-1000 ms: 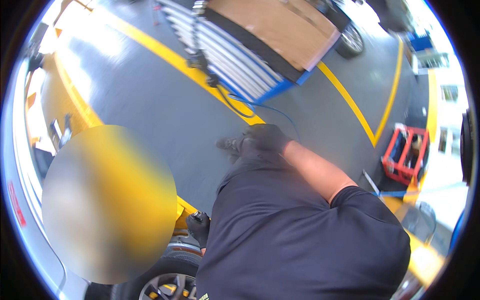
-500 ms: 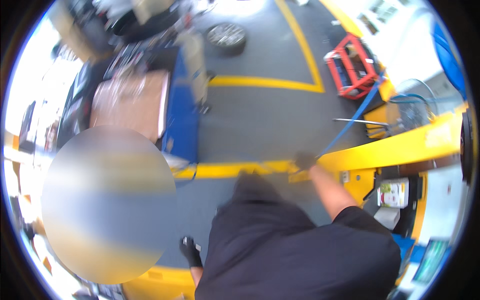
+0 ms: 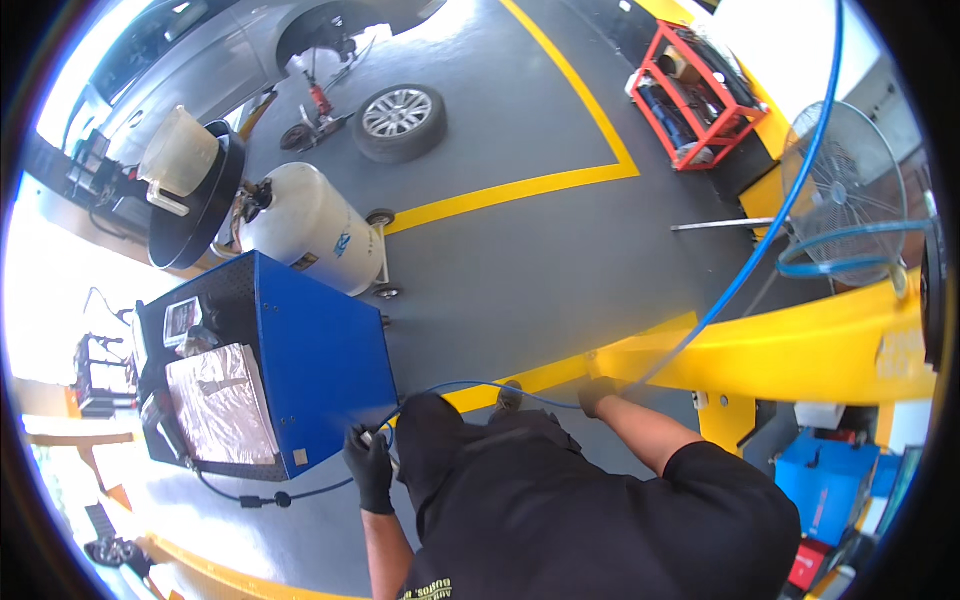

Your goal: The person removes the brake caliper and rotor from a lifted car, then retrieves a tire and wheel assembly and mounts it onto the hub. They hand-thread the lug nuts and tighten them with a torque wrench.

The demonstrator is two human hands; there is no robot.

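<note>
My left hand (image 3: 370, 468), in a black glove, is closed at the front corner of a blue cabinet (image 3: 325, 360). A small silvery piece pokes out at its fingers; its kind is unclear. My right hand (image 3: 597, 396), also gloved, grips a blue hose (image 3: 765, 240) beside the yellow beam. From that hand the hose rises to the upper right, and a thinner-looking stretch loops leftward past my legs toward my left hand. Whether its end is in that hand is hidden. A black cable (image 3: 315, 492) runs from the cabinet's edge toward my left wrist.
On the cabinet lies a foil-like silvery sheet (image 3: 225, 400). Behind it stand a white wheeled tank (image 3: 310, 225) and a black basin with a plastic jug (image 3: 180, 150). A loose wheel (image 3: 400, 120) lies near a raised car. At right are a red cart (image 3: 690, 100), a fan (image 3: 840, 190) and a yellow beam (image 3: 780, 345).
My view has swung left and steadied. My left hand has risen forward to the blue cabinet's corner. My right hand has shifted slightly back, still at the hose.
</note>
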